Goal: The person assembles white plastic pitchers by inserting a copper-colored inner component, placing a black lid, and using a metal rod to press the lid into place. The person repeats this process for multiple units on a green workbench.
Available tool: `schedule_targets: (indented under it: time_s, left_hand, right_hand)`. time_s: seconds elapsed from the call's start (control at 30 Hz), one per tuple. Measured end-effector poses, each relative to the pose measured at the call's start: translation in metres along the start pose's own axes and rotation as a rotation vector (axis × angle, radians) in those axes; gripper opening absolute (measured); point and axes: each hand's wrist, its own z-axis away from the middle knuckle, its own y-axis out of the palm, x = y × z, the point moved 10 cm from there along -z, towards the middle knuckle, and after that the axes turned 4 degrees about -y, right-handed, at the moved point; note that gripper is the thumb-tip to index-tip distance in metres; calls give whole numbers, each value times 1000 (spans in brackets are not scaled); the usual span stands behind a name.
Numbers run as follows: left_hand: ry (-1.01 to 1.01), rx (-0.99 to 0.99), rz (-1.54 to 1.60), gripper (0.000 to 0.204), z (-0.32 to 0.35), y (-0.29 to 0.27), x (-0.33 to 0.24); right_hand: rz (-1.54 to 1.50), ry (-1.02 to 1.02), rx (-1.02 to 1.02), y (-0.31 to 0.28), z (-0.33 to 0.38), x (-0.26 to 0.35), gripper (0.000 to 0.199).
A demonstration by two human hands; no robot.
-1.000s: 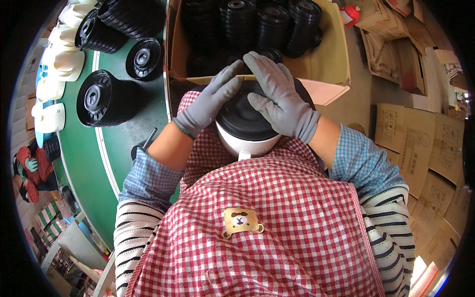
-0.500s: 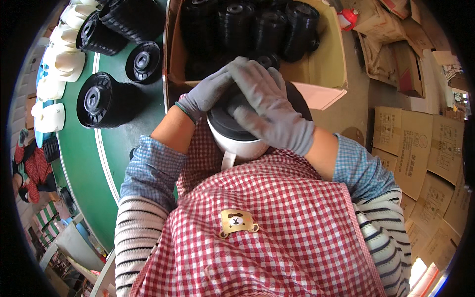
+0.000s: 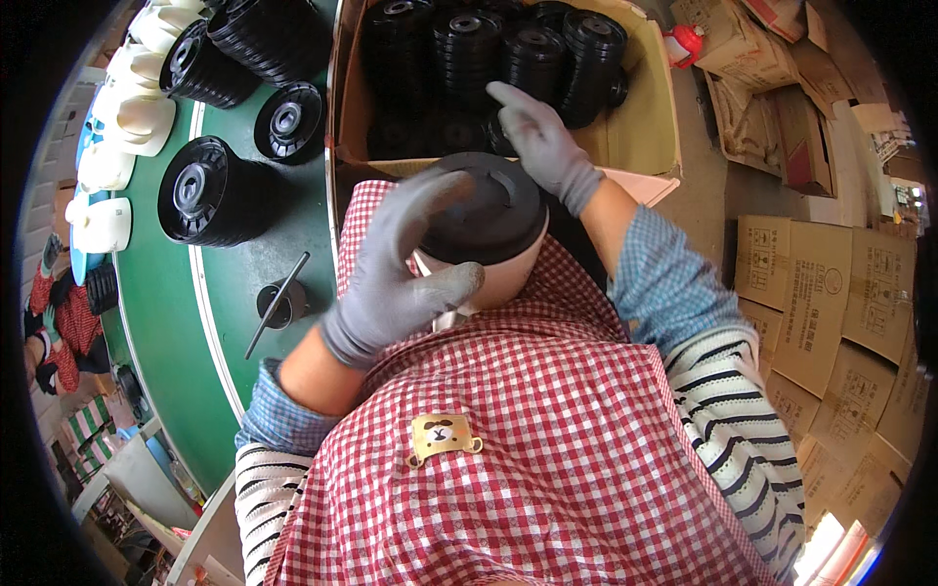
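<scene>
Gloves of grey cover both hands. At the frame's centre the left hand point(image 3: 405, 269) curls around the near side of a pale cup point(image 3: 503, 278), thumb and fingers wrapped against its wall and onto the black lid point(image 3: 481, 210) that sits on top. Above it, the right hand point(image 3: 542, 146) has lifted off the lid, fingers loosely spread and holding nothing, hovering at the near edge of a cardboard box point(image 3: 645, 127) filled with stacks of black lids point(image 3: 489, 59). To the left runs a green tabletop point(image 3: 181, 322) carrying more black lid stacks point(image 3: 210, 190) and, toward the upper left, white cups point(image 3: 127, 127). Flattened cartons point(image 3: 831, 293) lie on the floor at the right.
</scene>
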Motion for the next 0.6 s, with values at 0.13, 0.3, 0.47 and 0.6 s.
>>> schedule_targets:
  time_s: [0.13,0.3,0.47,0.6]
  left_hand:
    - [306,46,-884,92,5,24,6]
    - [331,-215,-779,76,26,-17,20]
    - [-133,-609,232,62,87,-116,97]
    - [-206,-342,913,59,95,-49,131]
  right_hand:
    - [-321,-49,-301,-20,59,23,44]
    - [-259,-70,-220,-17,99,47,50]
    - [-211,-58,-18,-8,114,84,59]
    - [-86,-541,-127,-9,128,167,50]
